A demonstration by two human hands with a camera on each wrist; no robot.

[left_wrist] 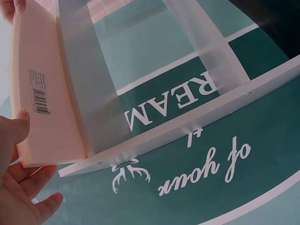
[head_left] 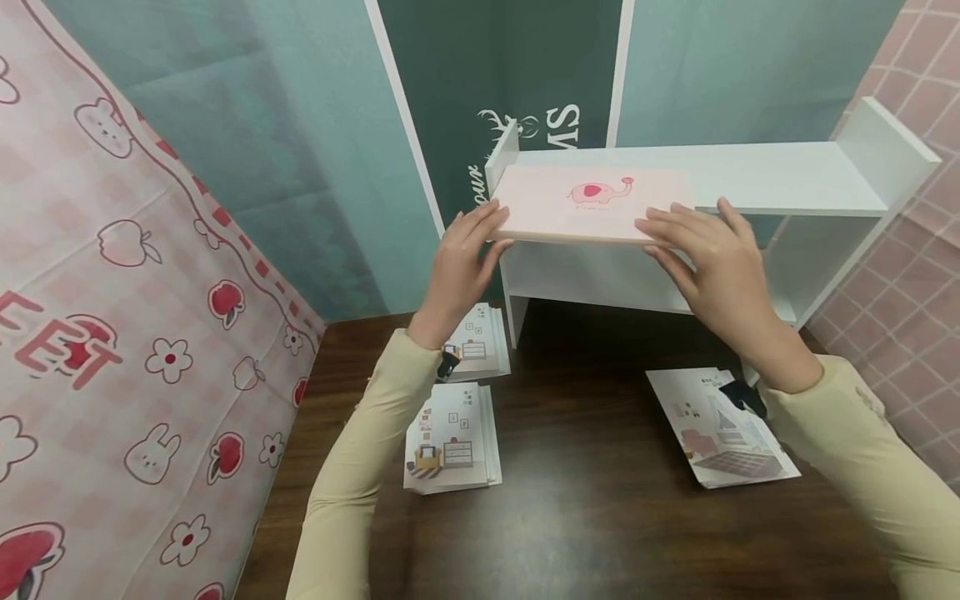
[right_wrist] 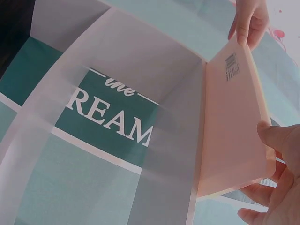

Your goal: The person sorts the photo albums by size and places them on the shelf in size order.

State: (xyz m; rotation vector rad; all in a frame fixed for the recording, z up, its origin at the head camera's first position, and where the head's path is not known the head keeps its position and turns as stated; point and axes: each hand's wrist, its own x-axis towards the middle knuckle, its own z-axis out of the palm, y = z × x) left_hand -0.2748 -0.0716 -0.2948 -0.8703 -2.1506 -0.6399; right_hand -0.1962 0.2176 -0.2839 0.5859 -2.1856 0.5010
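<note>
Fingers [head_left: 487, 218] of the left hand [head_left: 465, 267] and right hand [head_left: 716, 267] pinch the near corners of a pink elephant notebook [head_left: 585, 218]. On my head feed it lies near two o'clock, over the left end of the upper board [head_left: 772, 177] of a white shelf unit [head_left: 885, 154], overhanging its front edge. I see illustrated booklets [head_left: 453, 433] stacked on the table [head_left: 570, 508] at six o'clock and four o'clock.
</note>
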